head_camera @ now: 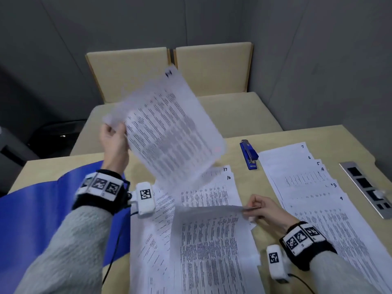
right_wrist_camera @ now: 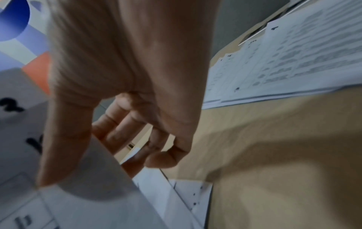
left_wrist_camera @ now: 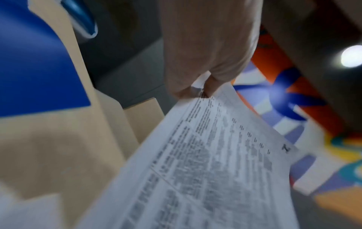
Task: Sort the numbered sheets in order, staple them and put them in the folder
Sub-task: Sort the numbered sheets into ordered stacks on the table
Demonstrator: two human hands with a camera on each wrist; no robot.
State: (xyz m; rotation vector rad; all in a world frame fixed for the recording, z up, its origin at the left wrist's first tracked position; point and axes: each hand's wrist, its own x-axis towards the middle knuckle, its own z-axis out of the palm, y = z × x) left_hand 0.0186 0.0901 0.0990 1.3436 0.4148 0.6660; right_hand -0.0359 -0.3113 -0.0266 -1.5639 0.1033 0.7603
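Observation:
My left hand [head_camera: 115, 129] holds one printed sheet [head_camera: 169, 128] by its lower left corner, raised and tilted above the table; a handwritten number sits at its top corner. In the left wrist view the left hand [left_wrist_camera: 197, 93] pinches this sheet [left_wrist_camera: 215, 170]. My right hand [head_camera: 250, 209] pinches the upper right corner of another sheet [head_camera: 212, 234] and lifts it off the loose middle pile [head_camera: 210, 192], where sheets 17 and 16 show. The right hand [right_wrist_camera: 82, 155] has its thumb on top and fingers beneath. A blue stapler [head_camera: 249, 154] lies behind. The blue folder [head_camera: 31, 219] lies at the left.
A fanned row of numbered sheets [head_camera: 307, 177], 7 down to 3 showing, covers the table's right side. A metal socket strip [head_camera: 367, 187] is set in the table at the far right. Two beige chairs [head_camera: 169, 71] stand beyond the far edge.

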